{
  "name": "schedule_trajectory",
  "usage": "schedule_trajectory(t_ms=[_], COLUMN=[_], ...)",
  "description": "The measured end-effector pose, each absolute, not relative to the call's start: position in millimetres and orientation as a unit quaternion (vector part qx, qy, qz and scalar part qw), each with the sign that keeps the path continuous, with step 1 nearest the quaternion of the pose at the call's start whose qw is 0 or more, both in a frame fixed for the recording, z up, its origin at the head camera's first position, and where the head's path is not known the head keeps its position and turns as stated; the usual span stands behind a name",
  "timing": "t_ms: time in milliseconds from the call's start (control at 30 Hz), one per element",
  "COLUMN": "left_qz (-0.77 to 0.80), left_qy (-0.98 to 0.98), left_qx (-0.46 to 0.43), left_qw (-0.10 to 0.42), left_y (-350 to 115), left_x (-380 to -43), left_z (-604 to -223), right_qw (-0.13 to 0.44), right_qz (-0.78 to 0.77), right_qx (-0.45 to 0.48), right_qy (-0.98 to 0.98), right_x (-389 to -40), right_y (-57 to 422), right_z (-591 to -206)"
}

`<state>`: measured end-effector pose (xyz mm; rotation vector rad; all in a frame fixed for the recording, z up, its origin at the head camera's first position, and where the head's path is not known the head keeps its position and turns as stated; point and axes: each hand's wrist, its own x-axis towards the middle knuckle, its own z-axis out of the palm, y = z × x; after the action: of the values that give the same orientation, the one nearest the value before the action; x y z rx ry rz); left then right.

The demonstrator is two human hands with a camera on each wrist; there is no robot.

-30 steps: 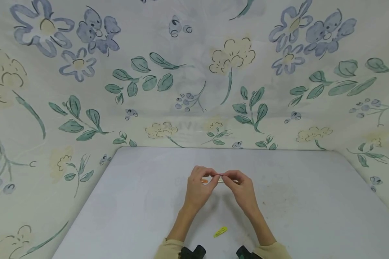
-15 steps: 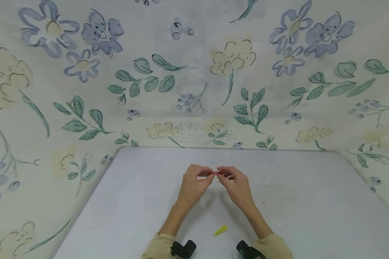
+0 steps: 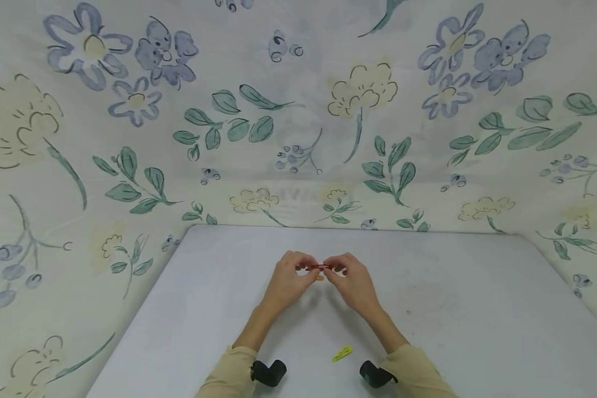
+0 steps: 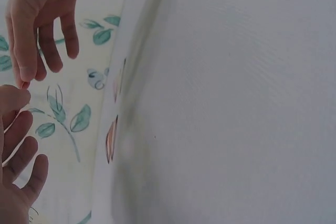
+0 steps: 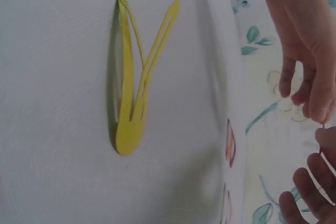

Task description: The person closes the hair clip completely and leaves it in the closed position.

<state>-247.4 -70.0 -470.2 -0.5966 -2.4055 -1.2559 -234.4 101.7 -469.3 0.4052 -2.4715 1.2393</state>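
Note:
Both hands meet above the far half of the table. Between their fingertips is a small red hair clip (image 3: 322,266). My left hand (image 3: 289,281) pinches its left end with thumb and forefinger, and my right hand (image 3: 350,281) pinches the right end. Most of the clip is hidden by the fingers; whether it is snapped or sprung cannot be told. An orange hair clip (image 3: 320,278) lies on the table beyond the hands, partly covered in the head view. Beside it is a paler pinkish clip (image 5: 227,203). A yellow hair clip (image 5: 131,129) lies nearer the body, its tongue sprung out.
The white table (image 3: 229,309) ends at a far edge against a flower-printed cloth (image 3: 298,121). Small dark specks (image 3: 409,313) dot the tabletop right of the hands. A black wrist camera (image 3: 268,373) sits at each sleeve.
Both hands have shifted a little left together. The red clip between them shows more clearly than a second ago. The yellow clip stays put on the table.

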Motion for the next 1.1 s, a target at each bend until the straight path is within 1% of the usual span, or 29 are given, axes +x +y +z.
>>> schedule_trajectory(t_ms=[333, 600, 767, 900, 1100], left_qz=[-0.398, -0.366, -0.356, -0.339, -0.295], left_qy=[-0.886, -0.909, -0.918, -0.923, -0.933], left_qx=[-0.193, -0.179, -0.166, -0.169, -0.186], left_qw=[0.137, 0.087, 0.061, 0.064, 0.092], left_y=[-81, -88, -87, -87, -86], left_x=[-249, -252, -255, -257, -260], left_z=[-477, -483, -489, -493, -497], right_qw=[0.127, 0.083, 0.073, 0.070, 0.078], right_qz=[0.381, 0.336, 0.310, 0.296, 0.271], right_qx=[0.149, 0.142, 0.146, 0.144, 0.154], right_qy=[-0.903, -0.927, -0.937, -0.942, -0.947], right_x=[-242, -249, -251, -252, -251], right_y=[93, 86, 85, 84, 83], right_z=[-481, -488, -494, -495, -494])
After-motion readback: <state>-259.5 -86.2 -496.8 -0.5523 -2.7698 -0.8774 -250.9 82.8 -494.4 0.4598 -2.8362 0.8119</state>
